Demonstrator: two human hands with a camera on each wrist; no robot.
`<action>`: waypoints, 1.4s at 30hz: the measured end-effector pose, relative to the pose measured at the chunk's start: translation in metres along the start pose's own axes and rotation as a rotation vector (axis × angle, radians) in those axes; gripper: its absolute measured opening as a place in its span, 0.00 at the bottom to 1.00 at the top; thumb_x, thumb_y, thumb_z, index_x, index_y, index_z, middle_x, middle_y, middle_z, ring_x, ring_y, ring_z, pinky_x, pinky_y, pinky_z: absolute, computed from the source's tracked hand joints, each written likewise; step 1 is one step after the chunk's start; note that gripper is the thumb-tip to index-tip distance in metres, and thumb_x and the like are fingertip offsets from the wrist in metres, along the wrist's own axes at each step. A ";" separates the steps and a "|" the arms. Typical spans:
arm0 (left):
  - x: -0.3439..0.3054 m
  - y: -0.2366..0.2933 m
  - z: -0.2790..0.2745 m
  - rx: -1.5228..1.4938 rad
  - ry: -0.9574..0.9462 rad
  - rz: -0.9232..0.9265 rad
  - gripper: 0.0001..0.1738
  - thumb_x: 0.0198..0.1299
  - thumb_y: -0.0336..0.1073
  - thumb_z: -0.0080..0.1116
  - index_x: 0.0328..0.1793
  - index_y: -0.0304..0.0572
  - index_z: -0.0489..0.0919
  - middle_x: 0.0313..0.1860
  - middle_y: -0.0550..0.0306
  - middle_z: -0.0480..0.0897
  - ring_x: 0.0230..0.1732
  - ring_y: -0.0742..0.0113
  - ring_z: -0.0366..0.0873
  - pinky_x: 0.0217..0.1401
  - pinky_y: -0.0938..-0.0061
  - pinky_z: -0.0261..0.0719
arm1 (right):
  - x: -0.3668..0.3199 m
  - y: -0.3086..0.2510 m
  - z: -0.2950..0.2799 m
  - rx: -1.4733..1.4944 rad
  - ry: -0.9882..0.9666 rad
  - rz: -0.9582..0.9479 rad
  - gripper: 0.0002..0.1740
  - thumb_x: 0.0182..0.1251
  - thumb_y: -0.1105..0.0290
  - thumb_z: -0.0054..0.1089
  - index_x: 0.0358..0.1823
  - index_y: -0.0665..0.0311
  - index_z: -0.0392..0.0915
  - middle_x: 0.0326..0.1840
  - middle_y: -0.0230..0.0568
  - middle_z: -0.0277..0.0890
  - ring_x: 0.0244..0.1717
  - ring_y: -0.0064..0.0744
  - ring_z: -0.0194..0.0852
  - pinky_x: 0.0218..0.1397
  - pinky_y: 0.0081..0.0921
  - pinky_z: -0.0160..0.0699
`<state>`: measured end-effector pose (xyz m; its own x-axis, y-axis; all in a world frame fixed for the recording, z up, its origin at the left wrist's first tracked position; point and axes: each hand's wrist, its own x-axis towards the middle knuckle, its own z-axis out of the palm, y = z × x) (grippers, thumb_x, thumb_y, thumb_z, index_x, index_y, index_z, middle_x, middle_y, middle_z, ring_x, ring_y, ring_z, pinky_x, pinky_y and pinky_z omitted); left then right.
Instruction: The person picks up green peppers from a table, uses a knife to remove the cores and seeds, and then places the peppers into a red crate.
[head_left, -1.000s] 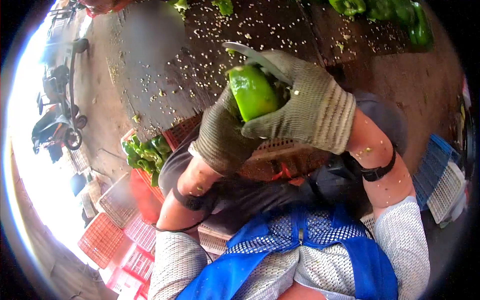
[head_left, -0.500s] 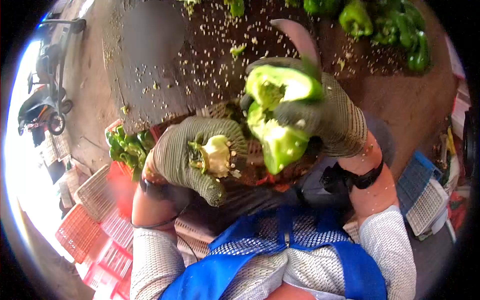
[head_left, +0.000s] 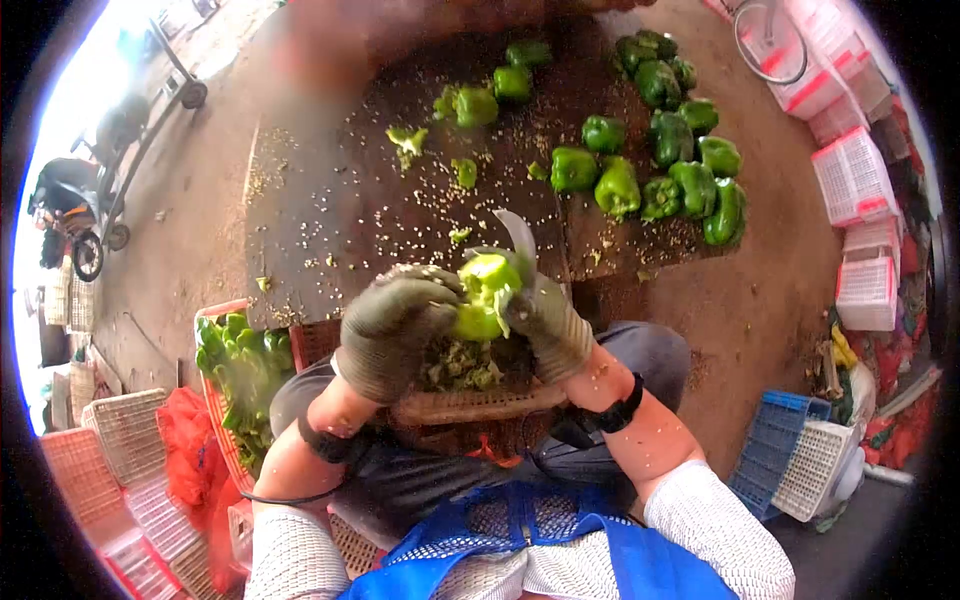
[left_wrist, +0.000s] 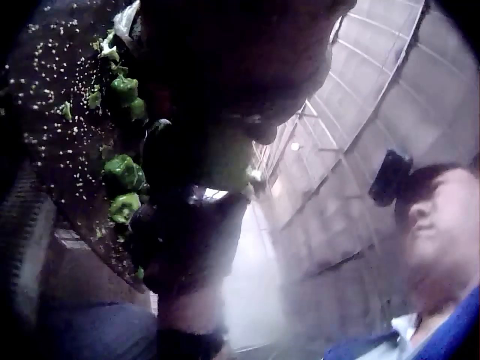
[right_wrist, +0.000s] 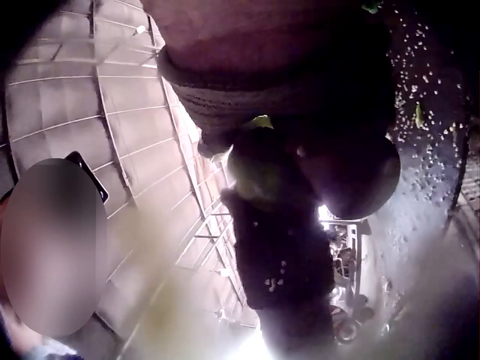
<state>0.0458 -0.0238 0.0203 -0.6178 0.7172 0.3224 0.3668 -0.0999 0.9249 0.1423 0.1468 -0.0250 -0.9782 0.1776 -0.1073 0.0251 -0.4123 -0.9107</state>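
Observation:
In the head view, a cut green bell pepper (head_left: 484,290) is held up between both gloved hands, its pale inner flesh showing. My right hand (head_left: 545,325) grips it together with a knife, whose curved blade (head_left: 518,240) points up and away. On the pepper's other side, my left hand (head_left: 392,325) has its fingers curled against it, with seeds stuck on the glove. Below the hands, a basket (head_left: 480,403) holds green scraps. Both wrist views are dark; the pepper (left_wrist: 225,159) shows there as a dim green patch between the gloves.
Several whole green peppers (head_left: 692,188) stand on the dark table (head_left: 330,190), which is strewn with seeds and scraps. An orange crate (head_left: 213,385) of green pieces sits at the left. Blue and white crates (head_left: 780,450) lie at the right.
A second ago both hands were on the pepper. Then the left hand pulled away with its seedy core; now the core is out of that hand, and the hands are together again.

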 end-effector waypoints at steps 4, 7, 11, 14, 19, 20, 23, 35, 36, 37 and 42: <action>-0.024 0.023 0.005 -0.343 0.380 -0.425 0.06 0.66 0.32 0.58 0.42 0.37 0.81 0.38 0.57 0.82 0.40 0.72 0.78 0.47 0.76 0.77 | -0.041 -0.050 0.040 -0.224 -0.093 0.134 0.51 0.56 0.53 0.75 0.75 0.60 0.53 0.49 0.33 0.76 0.45 0.20 0.73 0.48 0.21 0.76; -0.051 0.026 0.010 -0.348 0.550 -0.471 0.10 0.70 0.38 0.54 0.45 0.41 0.81 0.39 0.60 0.80 0.41 0.72 0.76 0.47 0.76 0.75 | -0.058 -0.044 0.081 -0.162 -0.050 -0.023 0.52 0.60 0.65 0.71 0.78 0.56 0.43 0.52 0.36 0.77 0.48 0.28 0.76 0.49 0.24 0.80; -0.101 0.047 0.009 -0.121 0.653 -0.304 0.22 0.62 0.38 0.65 0.60 0.40 0.75 0.45 0.57 0.80 0.48 0.69 0.76 0.55 0.74 0.76 | -0.066 -0.039 0.117 -0.767 -0.073 -0.086 0.53 0.59 0.54 0.72 0.78 0.59 0.45 0.49 0.37 0.80 0.47 0.30 0.80 0.51 0.27 0.80; -0.120 0.079 -0.001 -0.714 0.726 -0.544 0.34 0.52 0.38 0.74 0.64 0.39 0.71 0.47 0.55 0.81 0.49 0.66 0.78 0.58 0.73 0.75 | -0.074 -0.033 0.156 -1.122 -0.157 -0.210 0.51 0.58 0.54 0.72 0.77 0.60 0.50 0.51 0.43 0.81 0.49 0.34 0.80 0.53 0.31 0.79; -0.199 0.052 -0.066 -1.103 0.917 -0.233 0.31 0.57 0.45 0.70 0.62 0.46 0.69 0.52 0.53 0.78 0.48 0.65 0.79 0.50 0.69 0.82 | -0.073 -0.021 0.212 -0.859 -0.488 -0.337 0.42 0.63 0.60 0.68 0.73 0.67 0.57 0.58 0.46 0.78 0.50 0.31 0.79 0.54 0.26 0.79; -0.217 0.055 -0.084 -1.111 0.975 -0.179 0.30 0.57 0.47 0.70 0.61 0.47 0.70 0.52 0.54 0.78 0.48 0.65 0.79 0.50 0.68 0.82 | -0.073 -0.026 0.219 -0.801 -0.448 -0.258 0.40 0.64 0.61 0.68 0.73 0.67 0.58 0.58 0.46 0.78 0.50 0.30 0.79 0.53 0.26 0.79; -0.281 0.023 -0.146 -0.570 1.203 -0.211 0.27 0.54 0.44 0.73 0.56 0.46 0.73 0.48 0.59 0.79 0.45 0.68 0.79 0.48 0.72 0.82 | -0.062 -0.028 0.214 -0.710 -0.330 0.061 0.38 0.65 0.71 0.65 0.73 0.68 0.56 0.58 0.46 0.77 0.49 0.26 0.78 0.51 0.24 0.80; -0.332 -0.188 -0.271 1.116 0.629 -1.063 0.41 0.61 0.63 0.50 0.78 0.58 0.58 0.81 0.44 0.50 0.80 0.34 0.37 0.80 0.46 0.34 | -0.009 0.007 0.148 -0.603 -0.089 0.435 0.46 0.64 0.74 0.61 0.77 0.61 0.42 0.55 0.48 0.78 0.51 0.33 0.80 0.47 0.22 0.82; -0.321 -0.174 -0.269 1.171 0.602 -1.095 0.40 0.61 0.57 0.50 0.79 0.57 0.58 0.81 0.43 0.50 0.80 0.35 0.38 0.80 0.47 0.36 | -0.004 0.001 0.143 -0.558 -0.064 0.461 0.48 0.64 0.73 0.61 0.78 0.58 0.38 0.55 0.47 0.78 0.51 0.33 0.80 0.47 0.22 0.81; -0.310 -0.160 -0.267 1.226 0.575 -1.128 0.39 0.61 0.52 0.51 0.79 0.56 0.57 0.80 0.41 0.50 0.80 0.37 0.39 0.80 0.47 0.39 | -0.002 -0.002 0.143 -0.496 -0.048 0.398 0.48 0.64 0.72 0.61 0.79 0.58 0.38 0.54 0.46 0.78 0.51 0.32 0.80 0.47 0.22 0.81; -0.290 -0.126 -0.297 1.173 0.134 -0.946 0.29 0.57 0.40 0.56 0.66 0.43 0.71 0.65 0.40 0.71 0.64 0.43 0.66 0.66 0.55 0.66 | -0.015 -0.013 0.135 -0.303 0.040 -0.045 0.33 0.66 0.68 0.61 0.71 0.62 0.60 0.45 0.40 0.82 0.44 0.27 0.81 0.46 0.21 0.80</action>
<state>-0.0275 -0.4241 -0.1298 -0.9700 0.1275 -0.2071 0.1002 0.9854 0.1374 0.1285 0.0288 0.0418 -0.9710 0.2270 -0.0748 0.0485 -0.1193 -0.9917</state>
